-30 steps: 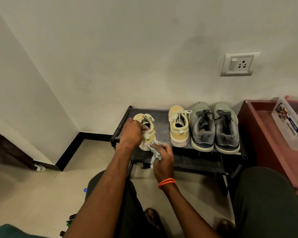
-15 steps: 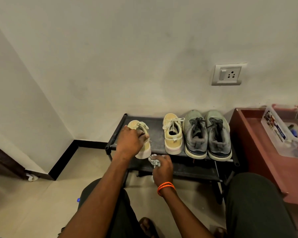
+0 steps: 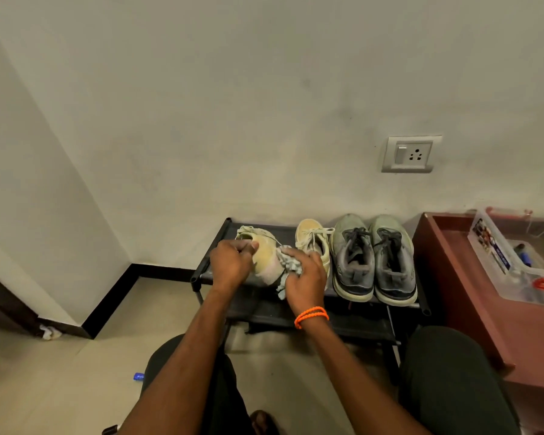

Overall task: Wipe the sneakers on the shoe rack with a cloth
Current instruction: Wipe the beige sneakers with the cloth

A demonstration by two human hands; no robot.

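A low black shoe rack (image 3: 387, 332) stands against the wall. My left hand (image 3: 230, 264) grips a cream sneaker (image 3: 264, 255), tipped onto its side at the rack's left end. My right hand (image 3: 305, 276) holds a crumpled pale blue-grey cloth (image 3: 289, 265) against that sneaker's right side. The matching cream sneaker (image 3: 313, 238) stands upright just behind my right hand. A pair of grey sneakers (image 3: 372, 257) with dark laces sits on the right half of the rack.
A reddish-brown table (image 3: 471, 306) abuts the rack's right end and carries a clear plastic bin (image 3: 512, 262) of small items. A wall socket (image 3: 410, 153) sits above the rack. My knees flank the rack's front. The room corner with black skirting lies to the left.
My right hand has risen with the cloth from the rack's front edge to the side of the cream sneaker. My left hand has tipped that sneaker further onto its side.
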